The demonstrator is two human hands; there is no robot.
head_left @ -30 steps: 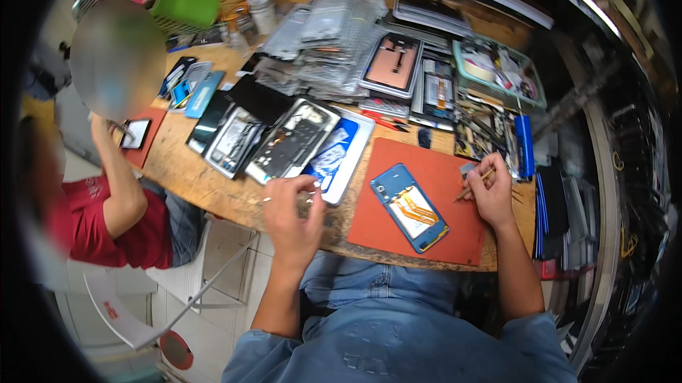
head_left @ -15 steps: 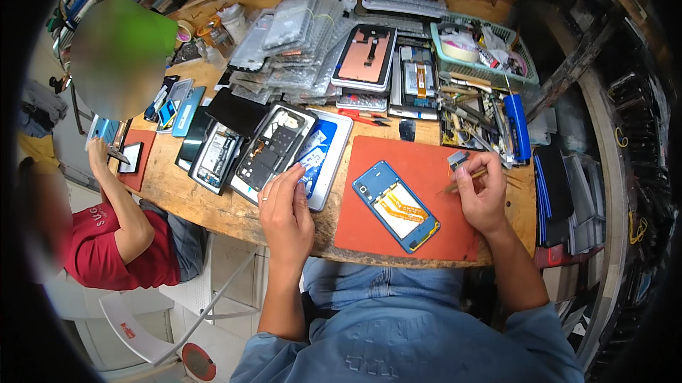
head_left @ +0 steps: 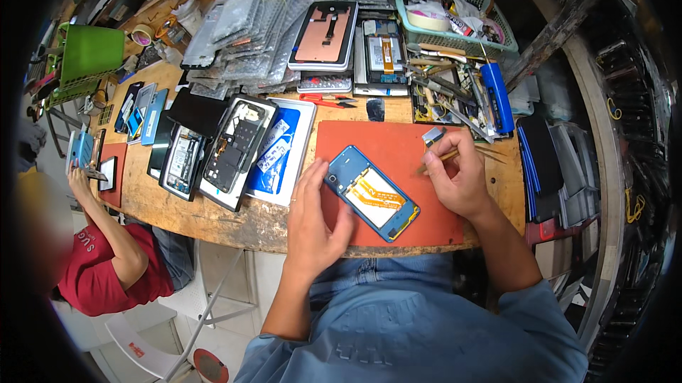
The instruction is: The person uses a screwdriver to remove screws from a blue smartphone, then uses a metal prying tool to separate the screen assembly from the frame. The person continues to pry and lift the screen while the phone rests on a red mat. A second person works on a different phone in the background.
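An opened blue smartphone (head_left: 337, 163) lies tilted on the orange-red mat (head_left: 440, 223), showing orange ribbon cables across a white battery area. My left hand (head_left: 312, 223) is open at its left edge, fingers stretched and thumb apart; whether the fingertips touch the phone is hard to tell. My right hand (head_left: 462, 181) is closed around a thin brownish tool (head_left: 449, 156) to the right of the phone, its tip over the mat. The tool's exact kind is unclear. Just beyond those fingers is a small grey part (head_left: 432, 134) with a light strip.
Opened phones and a tablet (head_left: 238, 145) lie at left, with bubble-wrapped packages (head_left: 249, 28) behind. Hand tools (head_left: 455, 92), a blue cylinder (head_left: 496, 97) and a green basket (head_left: 497, 42) stand at back right. A person in a red shirt (head_left: 117, 266) works at far left.
My left hand has moved from beside the opened tablet to the phone's left edge. The right hand still holds the tool, now nearer the phone. The whole view has shifted.
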